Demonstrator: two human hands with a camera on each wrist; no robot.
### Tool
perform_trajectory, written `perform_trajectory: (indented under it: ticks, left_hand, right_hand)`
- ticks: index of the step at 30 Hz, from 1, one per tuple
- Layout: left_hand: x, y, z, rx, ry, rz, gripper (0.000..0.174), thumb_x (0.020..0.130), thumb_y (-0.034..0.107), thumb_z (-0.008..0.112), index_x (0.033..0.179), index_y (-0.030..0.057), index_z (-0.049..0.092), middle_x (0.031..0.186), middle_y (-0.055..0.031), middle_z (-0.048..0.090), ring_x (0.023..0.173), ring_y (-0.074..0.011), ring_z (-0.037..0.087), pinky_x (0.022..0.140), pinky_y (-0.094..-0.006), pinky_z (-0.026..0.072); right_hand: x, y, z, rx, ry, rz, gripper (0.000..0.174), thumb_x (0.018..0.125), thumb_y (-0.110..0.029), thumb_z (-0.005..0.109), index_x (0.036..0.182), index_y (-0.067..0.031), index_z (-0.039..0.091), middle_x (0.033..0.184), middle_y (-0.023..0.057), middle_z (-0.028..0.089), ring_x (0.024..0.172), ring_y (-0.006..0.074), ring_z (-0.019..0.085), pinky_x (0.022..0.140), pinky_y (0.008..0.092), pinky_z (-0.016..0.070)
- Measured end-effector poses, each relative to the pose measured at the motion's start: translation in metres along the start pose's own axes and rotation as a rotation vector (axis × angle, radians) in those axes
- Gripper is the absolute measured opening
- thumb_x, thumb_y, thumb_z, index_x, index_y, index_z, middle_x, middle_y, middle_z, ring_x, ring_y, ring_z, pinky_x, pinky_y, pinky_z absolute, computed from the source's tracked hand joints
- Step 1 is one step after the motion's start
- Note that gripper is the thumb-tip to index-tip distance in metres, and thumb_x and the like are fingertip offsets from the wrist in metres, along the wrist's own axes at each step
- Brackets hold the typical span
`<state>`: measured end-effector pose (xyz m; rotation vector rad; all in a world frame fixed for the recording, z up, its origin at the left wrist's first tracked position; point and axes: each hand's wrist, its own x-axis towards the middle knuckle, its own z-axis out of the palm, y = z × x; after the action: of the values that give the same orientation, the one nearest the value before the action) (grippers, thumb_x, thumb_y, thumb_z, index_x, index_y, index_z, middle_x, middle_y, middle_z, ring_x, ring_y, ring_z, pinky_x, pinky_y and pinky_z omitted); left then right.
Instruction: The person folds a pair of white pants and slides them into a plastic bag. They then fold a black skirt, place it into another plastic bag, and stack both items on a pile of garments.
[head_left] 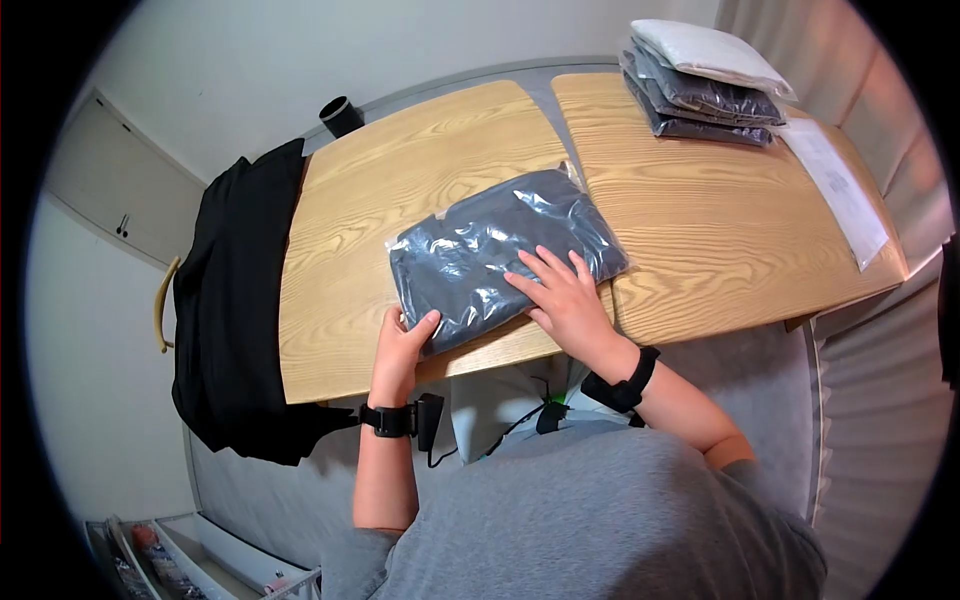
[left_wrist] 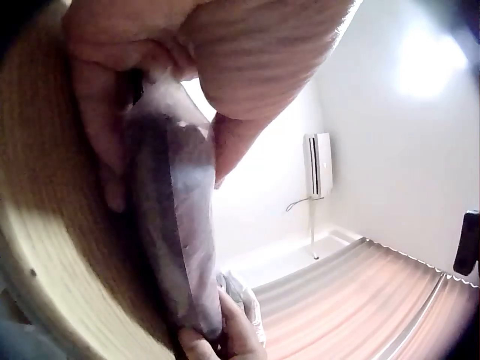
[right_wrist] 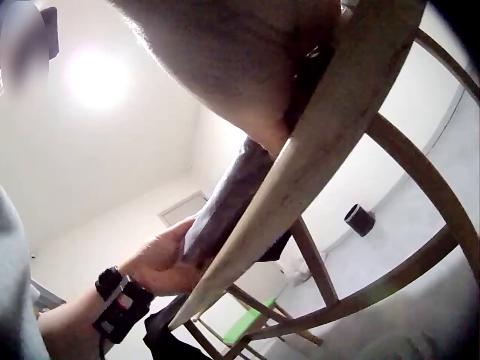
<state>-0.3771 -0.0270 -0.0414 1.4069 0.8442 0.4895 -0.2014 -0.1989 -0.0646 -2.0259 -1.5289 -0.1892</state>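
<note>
A folded dark grey garment in a clear plastic bag (head_left: 480, 240) lies on the wooden table, slightly askew, its near edge along the table's front. My left hand (head_left: 402, 350) grips its near left corner, thumb on top; the left wrist view shows the fingers (left_wrist: 112, 172) on the table side of the package (left_wrist: 176, 217). Spread over the near right part is my right hand (head_left: 570, 305), its fingers extended on the plastic and the thumb at the near edge. Glare covers parts of the bag.
A stack of bagged garments (head_left: 705, 90), white on top, stands on the right-hand table beside a flat white bag (head_left: 835, 185). Black cloth (head_left: 240, 300) drapes over the left edge. A black bin (head_left: 341, 117) is behind; bins (head_left: 200, 560) sit lower left.
</note>
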Motion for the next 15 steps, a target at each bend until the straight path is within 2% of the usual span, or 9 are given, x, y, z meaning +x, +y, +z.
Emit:
perform_trajectory:
  ticks: [4, 5, 8, 9, 10, 12, 13, 14, 15]
  left_hand:
    - [0.005, -0.015, 0.002, -0.254, -0.051, 0.044, 0.027, 0.086, 0.014, 0.063, 0.105, -0.0008, 0.052, 0.095, -0.0068, 0.062, 0.084, -0.0112, 0.058, 0.076, -0.0243, 0.0455]
    - [0.009, -0.021, 0.002, -0.266, -0.033, 0.05, 0.024, 0.087, 0.014, 0.062, 0.104, 0.0003, 0.052, 0.095, -0.0063, 0.062, 0.083, -0.0117, 0.059, 0.075, -0.0251, 0.0464]
    - [0.006, -0.014, 0.004, -0.408, -0.072, -0.006, 0.021, 0.088, 0.015, 0.061, 0.102, 0.0019, 0.053, 0.094, -0.0056, 0.062, 0.083, -0.0117, 0.059, 0.074, -0.0251, 0.0466]
    - [0.007, -0.01, 0.006, -0.416, -0.084, -0.019, 0.018, 0.088, 0.017, 0.061, 0.098, 0.0039, 0.054, 0.091, -0.0043, 0.062, 0.081, -0.0115, 0.059, 0.073, -0.0243, 0.0463]
    - [0.006, -0.008, 0.008, -0.425, -0.085, -0.023, 0.018, 0.088, 0.017, 0.061, 0.098, 0.0039, 0.054, 0.091, -0.0043, 0.062, 0.081, -0.0115, 0.059, 0.073, -0.0243, 0.0463]
    - [0.008, -0.002, 0.011, -0.532, -0.118, -0.054, 0.013, 0.088, 0.012, 0.06, 0.092, 0.0043, 0.05, 0.09, -0.004, 0.06, 0.08, -0.0121, 0.058, 0.074, -0.0276, 0.0469]
    - [0.009, -0.001, 0.012, -0.53, -0.133, -0.059, 0.015, 0.089, 0.012, 0.059, 0.099, 0.0026, 0.051, 0.095, -0.0059, 0.06, 0.086, -0.0136, 0.059, 0.078, -0.029, 0.0471]
    - [0.004, 0.002, 0.015, -0.531, -0.156, -0.048, 0.015, 0.089, 0.012, 0.059, 0.099, 0.0026, 0.051, 0.095, -0.0059, 0.06, 0.086, -0.0136, 0.059, 0.078, -0.029, 0.0471]
    - [-0.008, 0.013, 0.023, -0.529, -0.133, -0.079, 0.017, 0.09, 0.014, 0.057, 0.102, 0.0036, 0.052, 0.1, -0.0065, 0.06, 0.09, -0.0145, 0.058, 0.081, -0.0295, 0.0464]
  right_hand:
    - [0.004, 0.002, -0.012, 0.282, 0.051, 0.099, 0.053, 0.071, -0.001, 0.066, 0.121, -0.0105, 0.053, 0.135, 0.0138, 0.043, 0.128, 0.032, 0.036, 0.106, 0.0459, 0.0264]
    - [0.004, 0.004, -0.019, 0.382, 0.104, 0.108, 0.049, 0.071, 0.002, 0.064, 0.118, -0.0073, 0.055, 0.131, 0.0159, 0.045, 0.125, 0.0336, 0.039, 0.104, 0.0409, 0.0316]
    - [0.008, 0.008, -0.057, 0.361, 0.251, 0.135, 0.021, 0.074, -0.002, 0.064, 0.095, -0.0025, 0.062, 0.106, 0.0126, 0.06, 0.096, 0.0258, 0.056, 0.084, 0.0346, 0.0449]
    - [0.006, 0.003, -0.069, 0.514, 0.261, 0.299, 0.013, 0.082, -0.015, 0.063, 0.084, -0.0018, 0.063, 0.086, 0.0093, 0.063, 0.073, 0.0178, 0.059, 0.066, 0.0296, 0.0481]
    - [0.001, 0.006, -0.069, 0.506, 0.254, 0.3, 0.013, 0.082, -0.015, 0.063, 0.084, -0.0018, 0.063, 0.086, 0.0093, 0.063, 0.073, 0.0178, 0.059, 0.066, 0.0296, 0.0481]
    - [-0.008, 0.018, -0.065, 0.782, -0.174, 0.697, 0.034, 0.089, -0.032, 0.058, 0.079, -0.0007, 0.064, 0.074, 0.0075, 0.062, 0.06, 0.0129, 0.058, 0.056, 0.0268, 0.0486]
    - [-0.008, 0.015, -0.063, 0.845, -0.331, 0.78, 0.049, 0.089, -0.045, 0.055, 0.077, 0.0016, 0.063, 0.069, 0.0065, 0.062, 0.058, 0.0132, 0.058, 0.056, 0.0279, 0.0507]
    - [-0.014, 0.023, -0.049, 1.114, -0.403, 0.786, 0.055, 0.086, -0.051, 0.057, 0.089, 0.0042, 0.061, 0.081, 0.012, 0.063, 0.071, 0.0158, 0.062, 0.065, 0.0284, 0.0527]
    - [-0.016, 0.016, -0.04, 1.389, -0.323, 0.834, 0.058, 0.084, -0.049, 0.061, 0.105, 0.0042, 0.054, 0.093, 0.0163, 0.061, 0.086, 0.0198, 0.061, 0.076, 0.0299, 0.0514]
